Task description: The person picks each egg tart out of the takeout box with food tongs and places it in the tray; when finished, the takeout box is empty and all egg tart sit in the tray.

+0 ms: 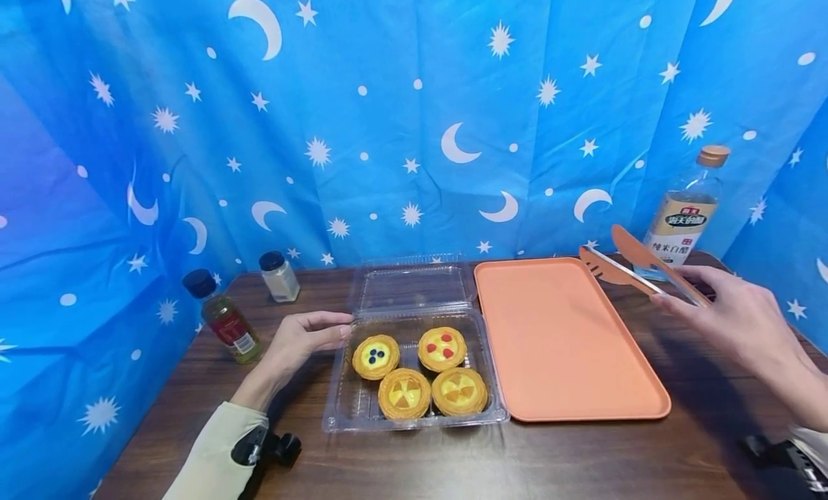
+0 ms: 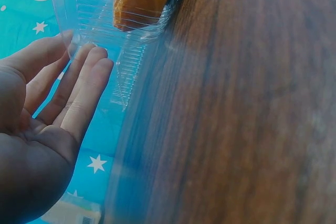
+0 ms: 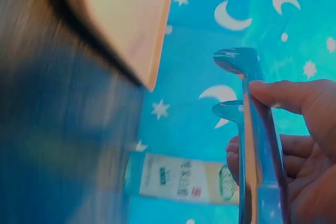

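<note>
A person's left hand (image 1: 294, 342) pinches the left rim of a clear, hinged plastic container (image 1: 336, 406) holding four round, golden-crusted tarts (image 1: 404, 394), its lid open behind. The right hand (image 1: 744, 309) grips orange tongs (image 1: 635, 248), tips parted, near the far right corner of a rectangular orange tray (image 1: 569, 342) beside the container.

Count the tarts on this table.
4, all in the clear plastic box: a dark-dotted tart back left, a red-dotted tart back right, a front-left tart and a front-right tart. None appears hidden.
</note>
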A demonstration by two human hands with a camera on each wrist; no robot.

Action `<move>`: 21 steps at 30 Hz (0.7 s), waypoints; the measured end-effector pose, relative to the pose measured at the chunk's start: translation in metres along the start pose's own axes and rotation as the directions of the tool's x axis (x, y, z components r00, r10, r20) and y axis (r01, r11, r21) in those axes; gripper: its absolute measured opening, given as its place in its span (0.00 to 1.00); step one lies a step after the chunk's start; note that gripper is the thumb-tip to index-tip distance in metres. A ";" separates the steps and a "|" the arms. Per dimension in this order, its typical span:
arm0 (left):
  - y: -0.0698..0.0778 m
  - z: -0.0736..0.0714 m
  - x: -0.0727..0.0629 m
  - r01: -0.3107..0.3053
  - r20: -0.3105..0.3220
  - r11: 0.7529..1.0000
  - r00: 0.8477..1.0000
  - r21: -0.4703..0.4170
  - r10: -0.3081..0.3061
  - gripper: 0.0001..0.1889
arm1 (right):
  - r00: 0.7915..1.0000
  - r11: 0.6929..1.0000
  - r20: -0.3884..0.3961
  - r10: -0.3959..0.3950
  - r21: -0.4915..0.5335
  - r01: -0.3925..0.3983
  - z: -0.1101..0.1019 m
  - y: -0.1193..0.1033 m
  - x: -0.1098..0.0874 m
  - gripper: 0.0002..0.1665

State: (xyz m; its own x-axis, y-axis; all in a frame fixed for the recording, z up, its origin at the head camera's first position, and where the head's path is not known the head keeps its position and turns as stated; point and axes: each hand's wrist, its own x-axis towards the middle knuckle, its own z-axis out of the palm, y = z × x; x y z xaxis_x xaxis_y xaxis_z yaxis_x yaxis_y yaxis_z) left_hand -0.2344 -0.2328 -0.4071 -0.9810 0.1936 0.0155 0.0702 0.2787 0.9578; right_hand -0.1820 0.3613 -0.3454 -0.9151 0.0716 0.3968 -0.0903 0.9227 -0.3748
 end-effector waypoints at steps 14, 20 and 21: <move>-0.001 0.000 0.000 0.002 0.003 1.000 1.000 -0.016 -0.002 0.19 | 0.979 0.974 -0.023 -0.204 0.096 0.206 0.012 -0.056 -0.003 0.32; -0.001 -0.001 0.001 0.001 0.012 1.000 1.000 -0.027 -0.001 0.19 | 0.944 0.935 -0.010 -0.330 0.132 0.328 0.021 -0.084 -0.011 0.34; 0.000 0.000 0.001 0.002 0.011 1.000 1.000 -0.027 -0.002 0.19 | 0.939 0.929 -0.001 -0.343 0.145 0.340 0.022 -0.089 -0.012 0.34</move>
State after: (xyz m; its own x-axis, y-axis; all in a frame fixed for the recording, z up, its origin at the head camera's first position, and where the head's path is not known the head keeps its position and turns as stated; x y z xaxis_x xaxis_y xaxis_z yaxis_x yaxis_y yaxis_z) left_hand -0.2356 -0.2331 -0.4074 -0.9790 0.2035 0.0104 0.0630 0.2536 0.9653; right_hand -0.1716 0.2702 -0.3358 -0.8280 -0.2489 0.5025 -0.4519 0.8267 -0.3351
